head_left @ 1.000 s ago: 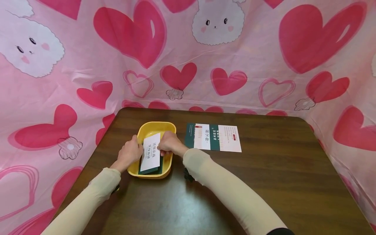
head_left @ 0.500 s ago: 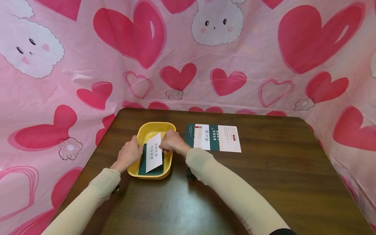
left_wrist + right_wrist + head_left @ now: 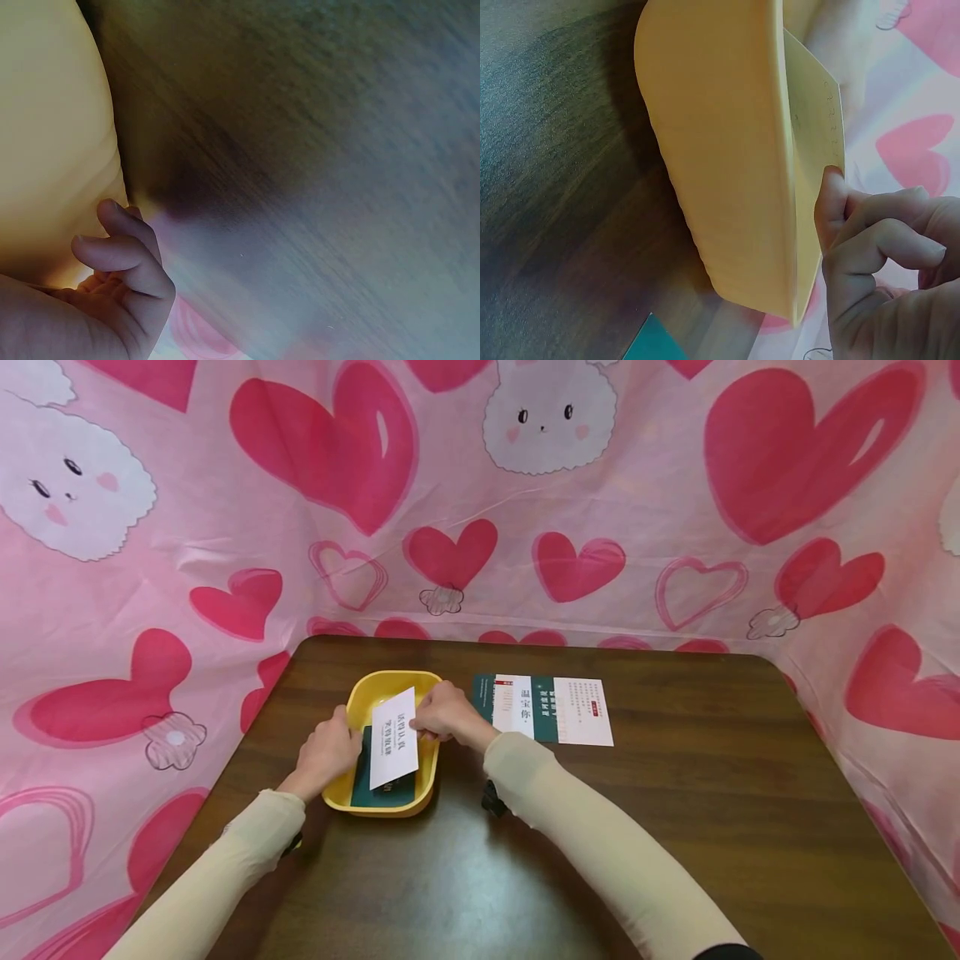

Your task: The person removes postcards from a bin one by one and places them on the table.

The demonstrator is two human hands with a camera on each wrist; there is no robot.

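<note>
A yellow plastic basin (image 3: pixel 392 680) stands on the table at the left in the head view. My left hand (image 3: pixel 328 752) holds its left rim; in the left wrist view, curled fingers (image 3: pixel 124 251) lie against the basin's side. At the opposite side, my right hand (image 3: pixel 444 712) pinches the right edge of a white card (image 3: pixel 392 752) printed with dark characters. The card is tilted above a dark green card (image 3: pixel 362 789) lying in the basin, and covers part of it. The right wrist view shows the white card (image 3: pixel 817 105) rising past the basin rim.
Right of the basin, a row of overlapping green and white cards (image 3: pixel 581 714) lies on the brown wooden table (image 3: pixel 675 793). A pink cloth (image 3: pixel 637 510) with hearts and white cartoon faces hangs around the table's back and sides.
The white card has swung right and lifted, uncovering more of the green card beneath. My right hand has shifted slightly right with it. The left hand keeps its place on the rim.
</note>
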